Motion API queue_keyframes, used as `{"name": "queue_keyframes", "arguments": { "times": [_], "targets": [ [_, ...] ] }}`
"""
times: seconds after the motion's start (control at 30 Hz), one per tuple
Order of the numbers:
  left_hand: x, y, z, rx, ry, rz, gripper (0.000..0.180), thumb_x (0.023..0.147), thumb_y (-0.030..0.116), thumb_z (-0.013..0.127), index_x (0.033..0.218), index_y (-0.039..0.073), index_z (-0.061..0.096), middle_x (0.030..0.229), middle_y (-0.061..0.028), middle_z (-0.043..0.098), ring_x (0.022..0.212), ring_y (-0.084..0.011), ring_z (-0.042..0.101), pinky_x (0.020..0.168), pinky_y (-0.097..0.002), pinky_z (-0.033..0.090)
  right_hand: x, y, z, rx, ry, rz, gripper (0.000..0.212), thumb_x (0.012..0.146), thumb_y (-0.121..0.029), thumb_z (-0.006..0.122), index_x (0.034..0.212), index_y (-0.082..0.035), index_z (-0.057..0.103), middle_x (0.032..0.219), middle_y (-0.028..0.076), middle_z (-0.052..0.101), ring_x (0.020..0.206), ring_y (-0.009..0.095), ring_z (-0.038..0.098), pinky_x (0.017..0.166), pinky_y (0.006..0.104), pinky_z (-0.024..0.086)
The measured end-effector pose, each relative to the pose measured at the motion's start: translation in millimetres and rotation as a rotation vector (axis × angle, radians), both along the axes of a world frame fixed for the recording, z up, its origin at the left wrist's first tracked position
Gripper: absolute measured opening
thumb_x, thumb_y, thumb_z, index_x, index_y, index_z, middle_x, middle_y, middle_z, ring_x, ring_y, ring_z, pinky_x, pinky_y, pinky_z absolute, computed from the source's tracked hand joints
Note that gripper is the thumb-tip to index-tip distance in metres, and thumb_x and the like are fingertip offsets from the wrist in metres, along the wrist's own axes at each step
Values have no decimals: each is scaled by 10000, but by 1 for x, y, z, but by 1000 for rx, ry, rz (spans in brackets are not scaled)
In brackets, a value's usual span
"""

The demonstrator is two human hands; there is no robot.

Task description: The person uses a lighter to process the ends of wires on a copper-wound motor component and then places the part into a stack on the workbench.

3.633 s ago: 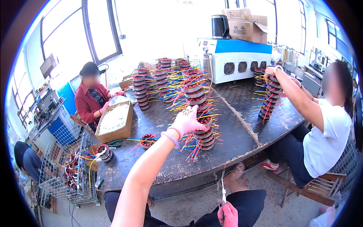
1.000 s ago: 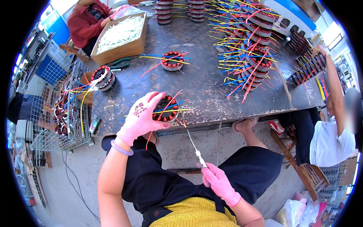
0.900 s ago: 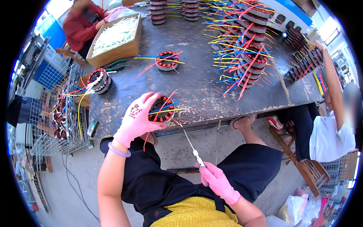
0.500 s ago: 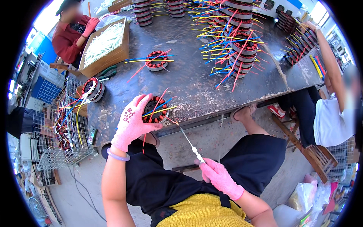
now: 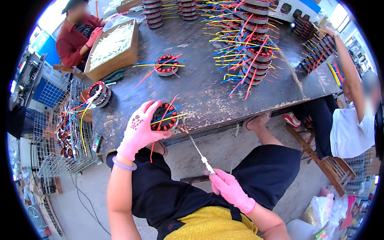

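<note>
My left hand (image 5: 138, 130), in a pink glove, grips a motor stator (image 5: 175, 122) at the table's near edge, with fingers on its far side and thumb on the near side. Red, blue and yellow leads stick out across the stator's ring. In my right hand (image 5: 232, 190), also pink-gloved, is a tool with a thin metal shaft and a white handle (image 5: 207, 164). Its tip points up to a reddish wire end beside the stator's near right rim; whether they touch is too small to tell. Another stator (image 5: 167, 66) with coloured leads lies farther back.
Stacked stators (image 5: 258, 60) bristle with leads at the back right. At the left are a carton of white strips (image 5: 134, 50), green-handled pliers (image 5: 115, 76), a stator with white sleeves (image 5: 99, 95) and a wire basket (image 5: 60, 168). Co-workers sit at the far left and right.
The tool and my right hand have shifted only slightly. My left hand keeps its hold on the stator. The whole view has moved a little.
</note>
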State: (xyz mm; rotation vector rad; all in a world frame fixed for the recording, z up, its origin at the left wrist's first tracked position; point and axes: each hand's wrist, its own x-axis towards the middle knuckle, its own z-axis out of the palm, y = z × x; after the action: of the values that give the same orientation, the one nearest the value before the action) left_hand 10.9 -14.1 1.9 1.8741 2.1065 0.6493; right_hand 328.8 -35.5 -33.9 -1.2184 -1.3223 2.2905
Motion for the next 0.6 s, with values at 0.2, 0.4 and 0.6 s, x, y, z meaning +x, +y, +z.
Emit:
{"name": "queue_keyframes", "arguments": {
  "times": [0.2, 0.4, 0.6],
  "targets": [
    [-1, -1, -1, 11, 12, -12, 906, 589, 270, 908, 1353, -27, 520, 1345, -189, 536, 1229, -353, 559, 1040, -404, 454, 2, 2, -1, 67, -36, 30, 349, 1036, -254, 488, 1259, -5, 588, 683, -1, 511, 594, 82, 486, 572, 264, 414],
    [-4, 0, -5, 31, -13, -33, 881, 608, 333, 881, 1349, 22, 522, 1310, -177, 541, 1201, -371, 553, 1015, -420, 455, 2, 3, 1, 64, -42, 42, 355, 1038, -256, 490, 1264, 0, 585, 693, -6, 510, 604, 76, 480, 574, 264, 412],
    [0, 1, 0, 38, -23, -35, 862, 606, 308, 882, 1335, 13, 529, 1277, -173, 562, 1183, -369, 566, 1001, -417, 466, 0, 2, -1, 1, 8, 14, 352, 1046, -231, 496, 1294, 6, 576, 723, -42, 468, 626, 55, 435, 578, 231, 362]
  ]
}}
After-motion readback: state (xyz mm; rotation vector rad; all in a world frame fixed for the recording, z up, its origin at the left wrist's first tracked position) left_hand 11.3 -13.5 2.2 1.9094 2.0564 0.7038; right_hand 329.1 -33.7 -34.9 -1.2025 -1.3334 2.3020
